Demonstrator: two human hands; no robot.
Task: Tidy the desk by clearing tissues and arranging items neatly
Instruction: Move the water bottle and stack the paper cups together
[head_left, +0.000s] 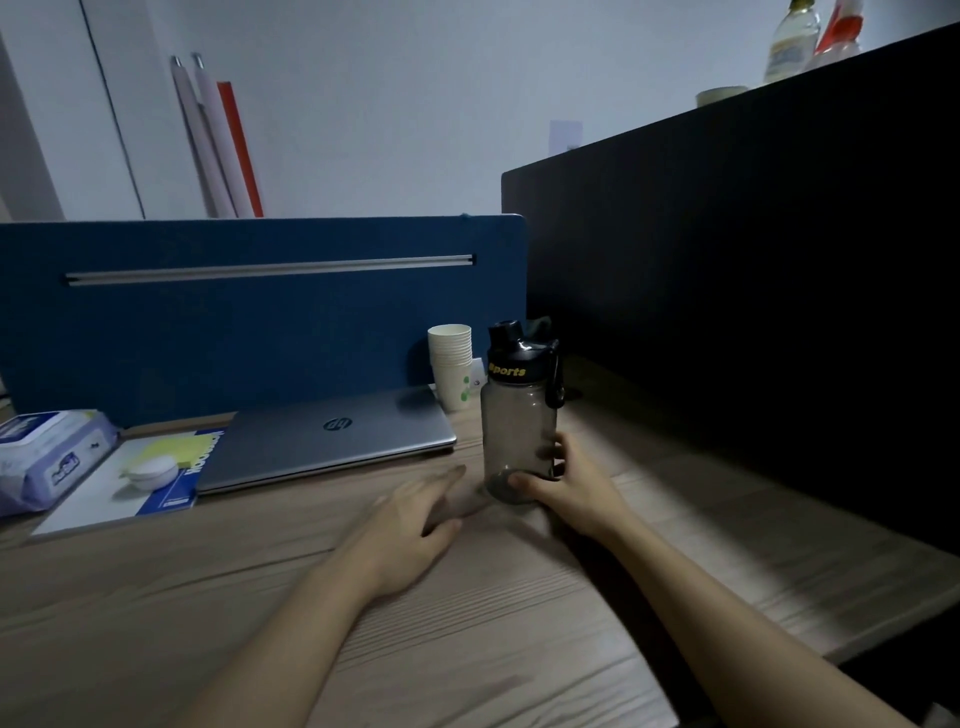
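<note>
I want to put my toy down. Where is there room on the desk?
Bare desk lies in front of the laptop and right of the bottle. It is crowded at the back left: wipes, book, laptop, cups.

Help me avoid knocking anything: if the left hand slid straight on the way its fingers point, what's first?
Probably the bottle's base, held by the right hand; left hand points there, though depth is unclear.

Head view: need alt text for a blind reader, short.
A person's right hand grips the base of an upright grey sports bottle on a wooden desk, while the left hand lies flat beside it. Behind are a closed laptop, stacked paper cups and a wipes pack.
</note>
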